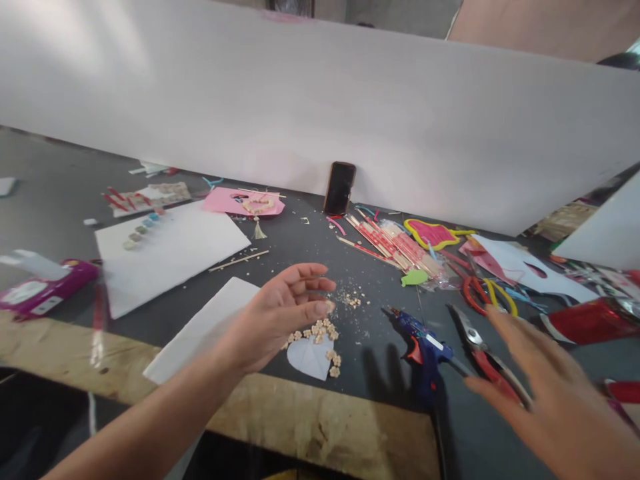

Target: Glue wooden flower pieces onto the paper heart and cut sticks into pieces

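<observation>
My left hand (287,303) hovers over the near middle of the table with its fingers loosely curved and the thumb apart from them. A pale spot shows at the thumb tip; I cannot tell whether it is the nail or a small piece. Below it lies a white paper heart (307,359), with small flower-shaped wooden pieces (320,331) along its upper and right edges. At the right, my right hand (555,393) is blurred, fingers spread, close to pruning shears (483,353) with red handles. Left of the shears rests a blue glue gun (425,343).
A phone (340,188) leans against the white partition (300,100). Red-patterned sticks (375,240), a yellow-edged pink shape (433,233), scissors (477,293) and a red can (593,320) crowd the right. White boards (165,253), pink card (220,199) and a purple device (50,287) lie left.
</observation>
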A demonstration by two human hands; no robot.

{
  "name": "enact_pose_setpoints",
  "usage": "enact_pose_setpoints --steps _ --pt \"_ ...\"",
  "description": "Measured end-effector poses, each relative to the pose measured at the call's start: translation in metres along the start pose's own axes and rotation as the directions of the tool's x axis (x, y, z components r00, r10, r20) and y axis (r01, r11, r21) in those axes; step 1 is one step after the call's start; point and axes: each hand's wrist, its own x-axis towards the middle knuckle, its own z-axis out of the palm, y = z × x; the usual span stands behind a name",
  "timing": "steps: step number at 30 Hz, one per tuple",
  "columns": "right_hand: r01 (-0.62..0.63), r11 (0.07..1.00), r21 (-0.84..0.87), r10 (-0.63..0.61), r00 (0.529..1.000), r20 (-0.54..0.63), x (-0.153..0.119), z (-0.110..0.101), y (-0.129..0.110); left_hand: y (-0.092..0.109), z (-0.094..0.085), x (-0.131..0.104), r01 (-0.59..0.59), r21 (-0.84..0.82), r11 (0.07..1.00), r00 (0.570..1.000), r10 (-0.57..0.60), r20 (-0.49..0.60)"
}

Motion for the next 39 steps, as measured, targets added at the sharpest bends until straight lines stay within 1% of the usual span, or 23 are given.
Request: enact_pose_setpoints --steps 1,2,3,4,6,8,11,15,17,20,24,28,33,39 --pt "0.053 0.999 0.008 -0.053 0.989 0.135 0.029 0.004 -0.027 -0.003 0.003 0.004 0.007 -0.016 1.000 0.999 -0.007 0.033" --pt "0.115 0.993 0.041 -0.119 0.985 0.125 0.055 0.008 -0.054 -0.006 0.006 0.007 0.024 -0.031 0.999 0.997 -0.022 0.068" --pt "0.188 0.978 0.089 -0.197 0.975 0.102 0.074 0.013 -0.080 -0.010 0.009 0.010 0.042 -0.047 0.998 0.994 -0.037 0.105" --pt "0.274 0.951 0.143 -0.288 0.954 0.081 0.087 0.018 -0.102 -0.014 0.011 0.013 0.054 -0.068 0.996 0.990 -0.045 0.134" --pt "0.320 0.916 0.243 -0.351 0.931 0.100 0.098 0.031 -0.135 -0.021 0.013 0.016 0.065 -0.118 0.991 0.981 -0.042 0.189" --pt "0.319 0.885 0.339 -0.373 0.921 0.108 0.097 0.044 -0.151 -0.025 0.014 0.018 0.070 -0.172 0.983 0.973 -0.030 0.229" --pt "0.301 0.857 0.419 -0.360 0.931 0.068 0.092 0.059 -0.156 -0.029 0.015 0.019 0.097 -0.226 0.969 0.962 -0.033 0.271" --pt "0.274 0.836 0.475 -0.314 0.949 0.006 0.091 0.067 -0.152 -0.035 0.014 0.021 0.133 -0.258 0.957 0.953 -0.052 0.299" --pt "0.271 0.839 0.472 -0.303 0.953 -0.008 0.091 0.069 -0.150 -0.039 0.012 0.022 0.144 -0.258 0.955 0.953 -0.064 0.296" --pt "0.301 0.853 0.427 -0.319 0.947 -0.032 0.091 0.073 -0.147 -0.045 0.011 0.024 0.179 -0.224 0.958 0.952 -0.110 0.287" --pt "0.329 0.850 0.411 -0.353 0.935 -0.019 0.088 0.079 -0.145 -0.047 0.010 0.025 0.222 -0.180 0.958 0.952 -0.173 0.251" --pt "0.305 0.839 0.450 -0.342 0.940 0.000 0.087 0.082 -0.142 -0.046 0.008 0.025 0.252 -0.177 0.952 0.950 -0.208 0.235" --pt "0.300 0.821 0.486 -0.346 0.938 0.004 0.088 0.084 -0.141 -0.047 0.007 0.026 0.252 -0.185 0.950 0.953 -0.211 0.216" --pt "0.305 0.805 0.509 -0.352 0.936 -0.004 0.090 0.084 -0.145 -0.046 0.008 0.028 0.232 -0.138 0.963 0.963 -0.207 0.175"
